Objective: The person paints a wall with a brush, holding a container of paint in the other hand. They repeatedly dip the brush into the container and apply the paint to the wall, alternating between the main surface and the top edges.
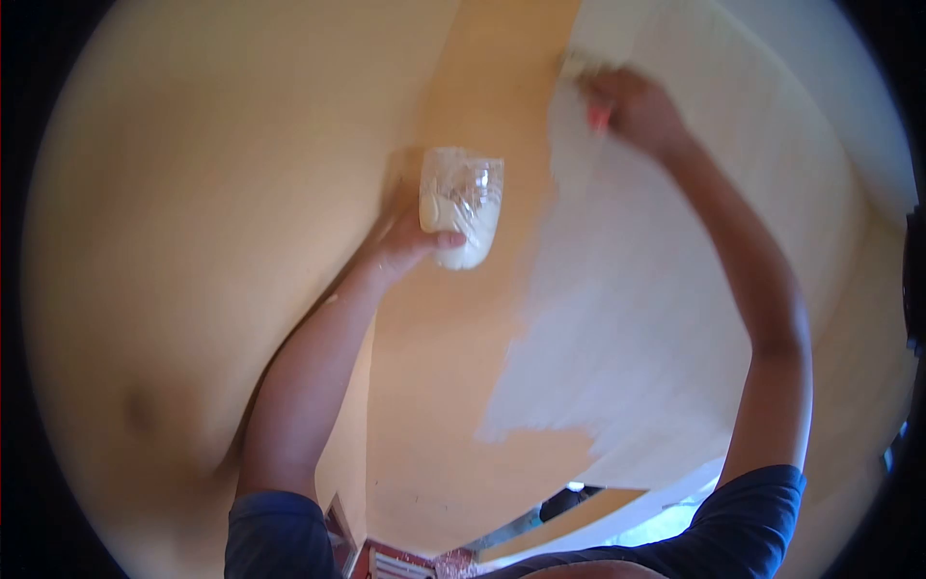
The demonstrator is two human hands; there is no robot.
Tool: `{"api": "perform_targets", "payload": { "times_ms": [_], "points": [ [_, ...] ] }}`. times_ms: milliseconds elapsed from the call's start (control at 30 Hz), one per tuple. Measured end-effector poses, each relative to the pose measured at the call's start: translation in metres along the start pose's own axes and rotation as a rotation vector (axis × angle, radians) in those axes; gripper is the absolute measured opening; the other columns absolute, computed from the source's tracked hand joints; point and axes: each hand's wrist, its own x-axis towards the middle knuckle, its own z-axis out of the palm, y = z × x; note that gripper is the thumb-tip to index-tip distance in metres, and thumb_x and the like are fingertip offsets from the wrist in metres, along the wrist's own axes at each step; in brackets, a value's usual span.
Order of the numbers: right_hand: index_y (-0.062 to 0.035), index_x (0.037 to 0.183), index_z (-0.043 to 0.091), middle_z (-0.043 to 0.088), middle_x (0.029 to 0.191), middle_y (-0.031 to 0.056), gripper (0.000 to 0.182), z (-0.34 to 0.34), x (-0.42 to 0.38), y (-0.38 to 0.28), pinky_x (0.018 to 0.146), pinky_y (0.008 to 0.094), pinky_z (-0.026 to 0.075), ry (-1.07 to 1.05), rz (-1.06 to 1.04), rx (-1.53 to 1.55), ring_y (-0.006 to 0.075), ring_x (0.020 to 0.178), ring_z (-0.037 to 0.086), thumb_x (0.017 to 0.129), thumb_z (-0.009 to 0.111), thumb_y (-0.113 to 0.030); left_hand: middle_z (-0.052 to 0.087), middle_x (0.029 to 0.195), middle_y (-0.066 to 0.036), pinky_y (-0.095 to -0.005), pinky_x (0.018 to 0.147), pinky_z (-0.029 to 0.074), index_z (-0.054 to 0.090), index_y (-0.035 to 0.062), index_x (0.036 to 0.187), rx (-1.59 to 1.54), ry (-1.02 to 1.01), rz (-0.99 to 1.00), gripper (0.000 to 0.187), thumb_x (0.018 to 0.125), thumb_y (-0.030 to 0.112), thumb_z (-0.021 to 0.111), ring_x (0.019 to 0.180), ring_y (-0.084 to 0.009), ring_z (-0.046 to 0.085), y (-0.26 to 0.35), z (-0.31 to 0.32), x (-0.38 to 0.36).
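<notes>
My left hand (422, 237) is raised and wrapped around a clear plastic container (485, 207), which looks like a cut bottle and holds white paint in its lower part. Higher up and to the right, my right hand (637, 108) grips a paintbrush (579, 66) with a reddish handle. The bristles touch the wall, or nearly so, along the edge of the white paint. Pale white paint (617, 289) covers the right side of the wall, with a ragged left border. Orange-tan wall (497, 58) shows to its left. Motion slightly blurs the brush and right hand.
On the left stands another tan wall (193, 241), meeting the painted one at a corner. A pale ceiling (810, 48) slopes in at the upper right. Low in view are a bright opening (666, 521) and a red-and-white item (395, 565) I cannot make out.
</notes>
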Motion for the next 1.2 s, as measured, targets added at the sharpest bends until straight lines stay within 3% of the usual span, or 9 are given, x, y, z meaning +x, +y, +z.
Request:
{"api": "perform_targets", "payload": {
  "times_ms": [200, 400, 533, 600, 733, 800, 900, 1000, 1200],
  "points": [
    [-0.0067, 0.098, 0.06, 0.062, 0.091, 0.0077, 0.03, -0.013, -0.094, -0.207, 0.065, 0.0346, 0.052, -0.275, -0.068, 0.429, 0.0237, 0.079, 0.06, 0.07, 0.066, -0.013, 0.052, 0.12, -0.007, -0.0346, 0.097, 0.038, 0.04, 0.0044, 0.127, 0.003, 0.027, -0.073, 0.087, 0.057, 0.036, 0.082, 0.114, -0.0203, 0.047, -0.008, 0.002, -0.002],
    [-0.0063, 0.095, 0.061, 0.064, 0.095, 0.0087, 0.017, 0.002, -0.057, -0.127, 0.072, 0.0318, 0.051, -0.267, 0.383, 0.728, 0.0241, 0.082, 0.062, 0.079, 0.065, -0.012, 0.054, 0.117, -0.007, -0.0349, 0.097, 0.036, 0.045, 0.005, 0.125, 0.035, 0.033, -0.05, 0.077, 0.062, 0.034, 0.079, 0.113, -0.0203, 0.047, -0.012, -0.001, -0.002],
    [-0.0075, 0.1, 0.061, 0.065, 0.092, 0.0083, 0.021, 0.003, -0.012, -0.015, 0.07, 0.0302, 0.05, -0.261, 0.623, 0.205, 0.0214, 0.08, 0.063, 0.081, 0.064, -0.016, 0.054, 0.118, -0.008, -0.0355, 0.097, 0.036, 0.044, 0.0053, 0.125, 0.021, 0.026, -0.08, 0.077, 0.063, 0.034, 0.078, 0.114, -0.0208, 0.046, -0.012, -0.003, -0.001],
    [-0.0037, 0.095, 0.058, 0.063, 0.092, 0.0136, 0.016, -0.046, 0.02, -0.026, 0.071, 0.0353, 0.051, 0.017, 0.572, 0.454, 0.0305, 0.081, 0.062, 0.083, 0.058, -0.013, 0.054, 0.117, -0.008, -0.0355, 0.097, 0.036, 0.044, 0.0053, 0.125, 0.022, 0.034, -0.096, 0.076, 0.063, 0.034, 0.078, 0.114, -0.0208, 0.047, -0.013, -0.001, -0.003],
    [-0.0066, 0.102, 0.061, 0.064, 0.096, 0.0077, 0.027, -0.004, -0.017, -0.048, 0.072, 0.032, 0.05, 0.067, 0.243, 0.152, 0.0252, 0.084, 0.062, 0.077, 0.066, -0.016, 0.055, 0.117, -0.008, -0.0354, 0.097, 0.036, 0.045, 0.005, 0.124, 0.047, 0.043, -0.07, 0.076, 0.063, 0.035, 0.078, 0.113, -0.0208, 0.048, -0.016, -0.006, -0.001],
    [-0.009, 0.102, 0.061, 0.061, 0.098, 0.0045, 0.036, 0.016, -0.049, -0.103, 0.071, 0.0327, 0.052, -0.032, 0.039, 0.085, 0.0247, 0.085, 0.06, 0.066, 0.067, -0.01, 0.055, 0.117, -0.008, -0.0355, 0.097, 0.036, 0.045, 0.0049, 0.124, 0.052, 0.036, -0.07, 0.076, 0.063, 0.036, 0.078, 0.112, -0.0208, 0.048, -0.016, -0.005, -0.002],
    [-0.0107, 0.098, 0.058, 0.058, 0.087, 0.0041, 0.026, 0.007, -0.078, -0.182, 0.067, 0.0331, 0.051, -0.217, -0.019, 0.386, 0.0237, 0.078, 0.058, 0.073, 0.06, -0.011, 0.055, 0.116, -0.008, -0.0353, 0.097, 0.036, 0.045, 0.0048, 0.124, 0.03, 0.029, -0.078, 0.076, 0.063, 0.036, 0.078, 0.112, -0.0208, 0.048, -0.018, -0.005, 0.0],
    [-0.0085, 0.096, 0.058, 0.059, 0.085, 0.0059, 0.022, -0.016, -0.076, -0.203, 0.066, 0.0345, 0.051, -0.464, 0.086, 0.763, 0.0249, 0.076, 0.059, 0.074, 0.062, -0.01, 0.055, 0.115, -0.008, -0.0349, 0.097, 0.037, 0.045, 0.0047, 0.124, 0.036, 0.032, -0.041, 0.075, 0.063, 0.035, 0.078, 0.112, -0.0206, 0.048, -0.016, -0.003, -0.002],
    [-0.0089, 0.099, 0.06, 0.062, 0.091, 0.0118, 0.023, 0.004, -0.04, -0.112, 0.072, 0.0375, 0.05, -0.235, 0.412, 0.586, 0.0317, 0.08, 0.06, 0.078, 0.064, -0.017, 0.056, 0.114, -0.007, -0.035, 0.095, 0.039, 0.047, 0.0051, 0.123, 0.044, 0.032, -0.028, 0.073, 0.063, 0.033, 0.078, 0.11, -0.0202, 0.05, -0.013, -0.005, 0.001]
  ]
}}
